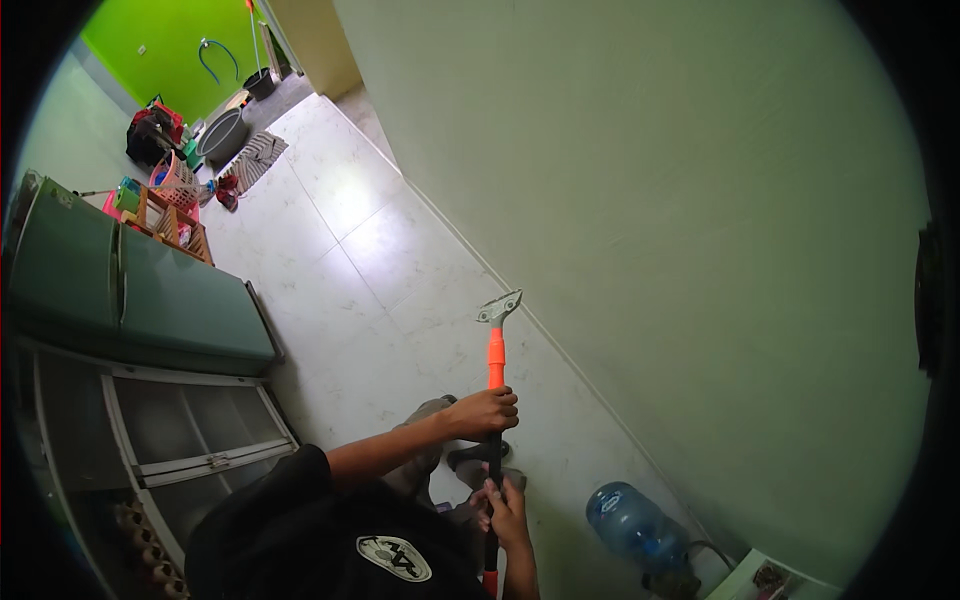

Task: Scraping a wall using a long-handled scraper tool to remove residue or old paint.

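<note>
A long-handled scraper stands nearly upright in front of me, its flat metal head at the top and its shaft orange and black. Around the upper shaft, just under the orange sleeve, my left hand is closed. Lower down, my right hand grips the black part, with its fingers partly hidden behind the shaft. Another orange section shows at the bottom edge beside my right forearm. From this view the metal head appears over the line where floor and wall meet; whether it touches anything I cannot tell.
A pale green wall rises on the right above the white tiled floor. Near it lies a blue water jug. On the left stand a green fridge and a glass-door cabinet. Farther off are baskets, a grey tub and a striped mat.
</note>
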The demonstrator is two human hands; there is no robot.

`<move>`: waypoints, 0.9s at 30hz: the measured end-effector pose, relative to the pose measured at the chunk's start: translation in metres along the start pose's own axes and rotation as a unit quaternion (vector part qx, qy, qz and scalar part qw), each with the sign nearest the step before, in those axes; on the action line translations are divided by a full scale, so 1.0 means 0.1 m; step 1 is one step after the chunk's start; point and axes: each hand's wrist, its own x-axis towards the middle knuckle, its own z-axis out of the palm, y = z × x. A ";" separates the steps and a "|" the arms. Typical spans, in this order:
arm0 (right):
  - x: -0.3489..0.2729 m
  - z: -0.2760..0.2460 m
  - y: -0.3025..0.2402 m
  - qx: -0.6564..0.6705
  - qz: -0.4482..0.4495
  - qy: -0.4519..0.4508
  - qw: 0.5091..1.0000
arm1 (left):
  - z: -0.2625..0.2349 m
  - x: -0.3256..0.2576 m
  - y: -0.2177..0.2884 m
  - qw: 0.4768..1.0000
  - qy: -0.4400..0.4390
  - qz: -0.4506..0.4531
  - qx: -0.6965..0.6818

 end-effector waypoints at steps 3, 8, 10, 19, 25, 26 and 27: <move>-0.09 0.14 0.14 0.040 0.008 0.005 0.999 | -0.13 -0.23 0.42 0.995 0.000 -0.101 -0.019; 0.15 0.39 0.13 0.143 0.018 0.042 0.989 | -0.84 -0.68 0.80 0.934 0.113 -0.228 -0.252; 0.45 0.57 0.03 0.140 -0.010 0.071 0.988 | -1.27 -0.88 0.89 0.911 0.110 -0.206 -0.341; 2.23 1.59 -0.29 0.524 -0.122 0.033 0.842 | -2.57 -1.98 0.66 0.888 0.035 -0.085 -0.450; 2.81 2.63 -0.76 0.494 -0.170 0.137 0.842 | -3.11 -2.54 -0.09 0.868 0.031 -0.113 -0.482; 2.84 2.76 -0.84 0.496 -0.166 0.147 0.839 | -3.20 -2.54 -0.22 0.839 0.021 -0.148 -0.524; 2.89 2.85 -0.90 0.487 -0.150 0.131 0.850 | -3.26 -2.54 -0.37 0.816 0.028 -0.135 -0.561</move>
